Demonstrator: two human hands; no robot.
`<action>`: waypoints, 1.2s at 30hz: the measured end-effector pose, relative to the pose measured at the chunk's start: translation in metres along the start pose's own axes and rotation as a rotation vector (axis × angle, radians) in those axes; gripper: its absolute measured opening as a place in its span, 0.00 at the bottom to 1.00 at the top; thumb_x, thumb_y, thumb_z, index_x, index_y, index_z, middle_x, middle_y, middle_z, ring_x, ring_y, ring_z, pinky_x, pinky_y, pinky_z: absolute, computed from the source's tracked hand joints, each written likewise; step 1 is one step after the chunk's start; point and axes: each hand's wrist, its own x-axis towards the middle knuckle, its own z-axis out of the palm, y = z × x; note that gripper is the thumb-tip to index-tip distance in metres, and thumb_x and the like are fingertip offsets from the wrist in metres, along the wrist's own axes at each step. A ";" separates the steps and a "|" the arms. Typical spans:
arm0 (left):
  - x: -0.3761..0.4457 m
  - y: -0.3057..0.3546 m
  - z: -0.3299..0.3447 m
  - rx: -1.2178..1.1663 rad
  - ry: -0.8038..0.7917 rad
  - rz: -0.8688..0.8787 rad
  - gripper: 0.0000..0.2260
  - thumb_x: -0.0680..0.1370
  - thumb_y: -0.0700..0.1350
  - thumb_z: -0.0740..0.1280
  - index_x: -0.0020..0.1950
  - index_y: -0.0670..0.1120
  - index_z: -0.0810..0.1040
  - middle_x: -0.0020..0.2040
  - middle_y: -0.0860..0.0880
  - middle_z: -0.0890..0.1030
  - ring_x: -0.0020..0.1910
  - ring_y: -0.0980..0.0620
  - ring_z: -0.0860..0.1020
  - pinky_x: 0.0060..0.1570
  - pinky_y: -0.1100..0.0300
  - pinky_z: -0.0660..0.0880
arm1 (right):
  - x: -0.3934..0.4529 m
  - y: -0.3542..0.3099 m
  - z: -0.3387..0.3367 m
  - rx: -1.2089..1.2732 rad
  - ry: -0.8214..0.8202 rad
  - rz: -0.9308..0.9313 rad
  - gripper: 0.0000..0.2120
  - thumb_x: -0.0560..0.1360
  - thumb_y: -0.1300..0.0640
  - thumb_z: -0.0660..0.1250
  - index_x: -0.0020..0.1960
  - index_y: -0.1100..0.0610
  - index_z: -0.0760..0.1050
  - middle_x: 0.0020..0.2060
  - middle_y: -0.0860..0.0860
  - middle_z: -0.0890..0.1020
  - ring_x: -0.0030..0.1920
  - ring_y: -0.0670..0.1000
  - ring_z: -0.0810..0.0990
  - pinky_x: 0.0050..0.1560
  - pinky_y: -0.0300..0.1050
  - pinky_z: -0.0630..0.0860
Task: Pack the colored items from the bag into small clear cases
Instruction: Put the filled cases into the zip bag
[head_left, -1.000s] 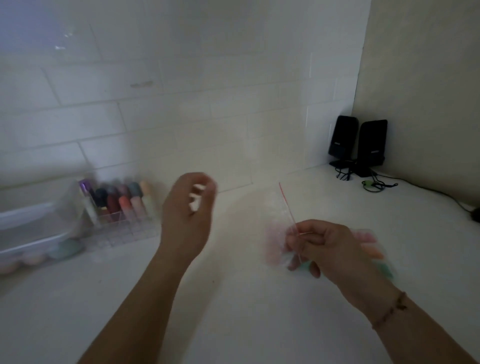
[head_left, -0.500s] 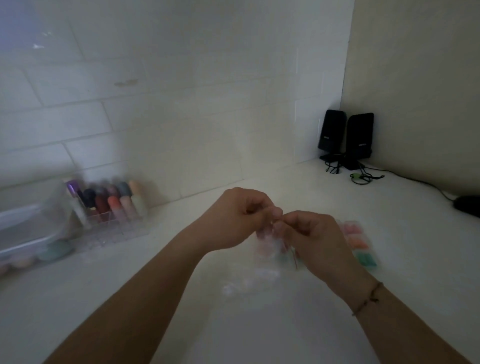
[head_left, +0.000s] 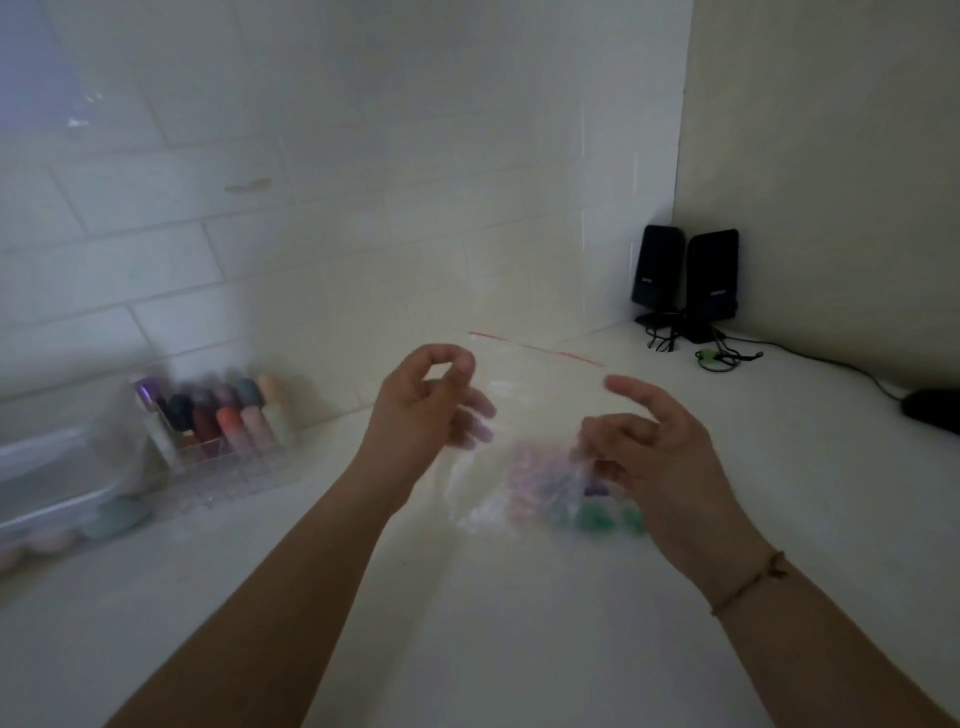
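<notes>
**Inspector A:** We are starting at the fingers. On the left hand (head_left: 426, 410), thumb and forefinger are closing into a ring at the top left corner of the clear bag (head_left: 535, 410), just under its red seal line (head_left: 537, 349). We are reading that as a pinch on the film, though blur is keeping us from confirming contact.

**Inspector B:** We are recording the right hand (head_left: 654, 457) as loosely curled, forefinger reaching toward the right end of the seal line, lower fingers lying against the film. Whether it is gripping the bag, we cannot tell.

**A:** Moving outward, we are finding the bag hanging between the two hands above the white counter (head_left: 519, 623), with the colored items (head_left: 576, 499), pink, purple and green, gathering at its bottom near the right palm.

**B:** Along the left wall we are noting a clear organizer (head_left: 223, 457) holding colored pieces, a clear lidded container (head_left: 57, 478) beside it, and two black speakers (head_left: 685, 275) in the far corner.

**A:** We are judging the step in hand to be opening the bag; nothing is appearing packed from it yet.

**B:** We are advising that the next move calls for both hands pulling the seal apart evenly while keeping the mouth upward, since tilting is likely to spill the items.
</notes>
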 end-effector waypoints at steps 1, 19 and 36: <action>-0.005 -0.005 0.000 -0.004 -0.036 -0.040 0.12 0.78 0.47 0.66 0.60 0.45 0.73 0.36 0.43 0.84 0.31 0.44 0.81 0.33 0.54 0.78 | 0.001 -0.001 -0.001 -0.037 0.068 -0.026 0.21 0.71 0.62 0.72 0.62 0.53 0.73 0.36 0.56 0.84 0.38 0.56 0.81 0.36 0.57 0.81; -0.035 -0.027 0.010 0.438 0.203 0.278 0.08 0.72 0.41 0.74 0.40 0.55 0.81 0.45 0.56 0.82 0.42 0.60 0.80 0.46 0.65 0.75 | 0.006 0.004 -0.024 -0.662 0.123 -0.352 0.10 0.73 0.58 0.72 0.39 0.42 0.80 0.42 0.39 0.79 0.43 0.45 0.78 0.44 0.53 0.81; -0.110 0.056 0.145 -0.442 -0.542 -0.201 0.11 0.73 0.37 0.64 0.47 0.45 0.86 0.34 0.42 0.83 0.27 0.50 0.80 0.28 0.61 0.78 | -0.129 -0.122 -0.154 -0.150 -0.062 -0.135 0.08 0.72 0.63 0.66 0.46 0.56 0.83 0.34 0.63 0.82 0.26 0.54 0.77 0.25 0.41 0.72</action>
